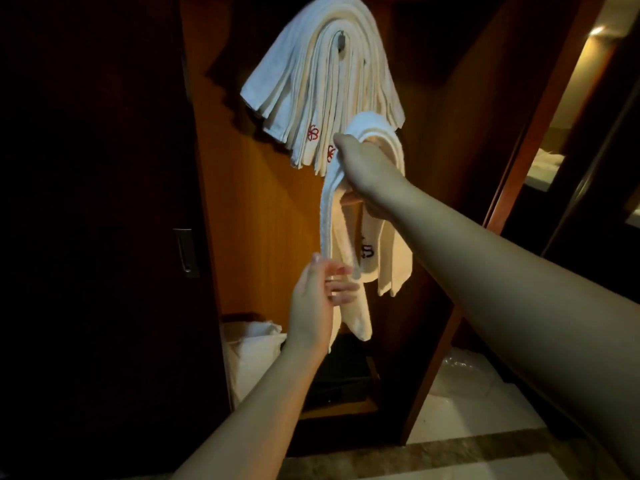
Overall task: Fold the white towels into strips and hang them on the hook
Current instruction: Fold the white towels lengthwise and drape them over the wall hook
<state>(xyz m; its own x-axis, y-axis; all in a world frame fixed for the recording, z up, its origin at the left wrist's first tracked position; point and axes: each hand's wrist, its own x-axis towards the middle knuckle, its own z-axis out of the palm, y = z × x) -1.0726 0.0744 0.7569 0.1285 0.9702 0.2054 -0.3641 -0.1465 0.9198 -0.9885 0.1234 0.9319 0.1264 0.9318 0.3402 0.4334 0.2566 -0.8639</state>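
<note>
Hook: packed with folded towels.
Right hand: gripped draped towel.
Left hand: fingers spread, loose.
Writing: red logos.

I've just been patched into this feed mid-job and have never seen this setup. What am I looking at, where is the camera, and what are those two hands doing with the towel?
There is no machine here: a person works with bare hands, and the single camera sits on their head, looking forward and down. The right hand grips a folded white towel strip at its bend, so both ends hang down. The left hand, fingers relaxed, touches the strip's lower part. Above, a stack of folded towels already drapes over the hook inside a wooden wardrobe. A white bag sits low in the wardrobe.
</note>
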